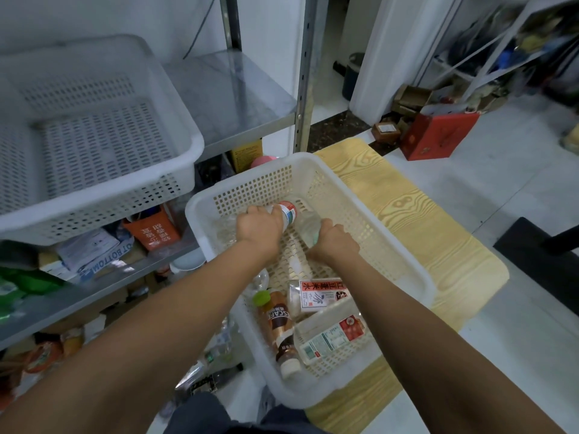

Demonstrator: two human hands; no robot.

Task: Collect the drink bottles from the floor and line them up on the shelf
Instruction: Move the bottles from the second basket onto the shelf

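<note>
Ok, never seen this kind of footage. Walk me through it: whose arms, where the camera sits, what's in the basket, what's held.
No machine here: a person wears one camera on the head, looking down at their own bare arms. A white basket sits on a wood-grain mat on the floor. The left hand grips a labelled bottle in it; the right hand grips a clear bottle alongside, seemingly a second one. Nearer the person lie more bottles. On the metal shelf rests another basket.

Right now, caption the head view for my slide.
Left hand and right hand grip a clear red-labelled plastic bottle inside a white perforated plastic basket.
</note>
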